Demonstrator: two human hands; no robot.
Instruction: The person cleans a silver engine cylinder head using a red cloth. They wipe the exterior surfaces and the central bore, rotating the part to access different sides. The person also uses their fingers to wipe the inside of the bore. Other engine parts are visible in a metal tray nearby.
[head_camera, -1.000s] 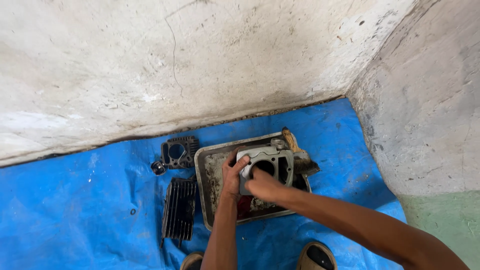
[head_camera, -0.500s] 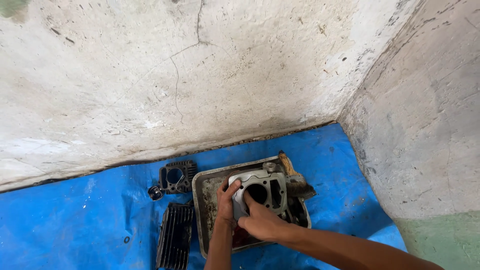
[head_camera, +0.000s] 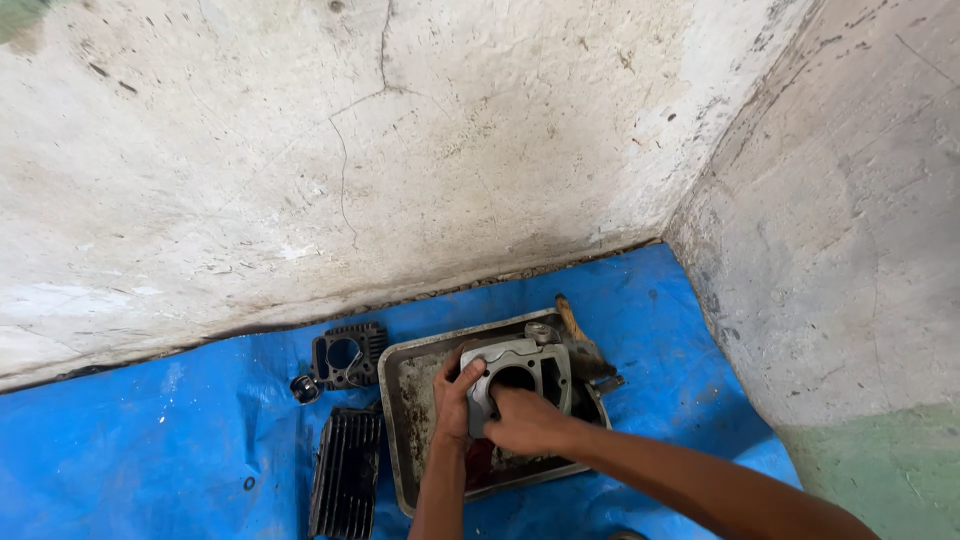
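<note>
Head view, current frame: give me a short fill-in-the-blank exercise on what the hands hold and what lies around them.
1. Both hands, the left hand and the right hand, grip a grey engine cylinder over a metal ____.
2. The tray rests on a ____ tarp.
3. The black finned cover lies on the tray's ____ side.
4. A wooden-handled brush lies at the tray's ____ edge.

Missing words: tray; blue; left; far
</note>
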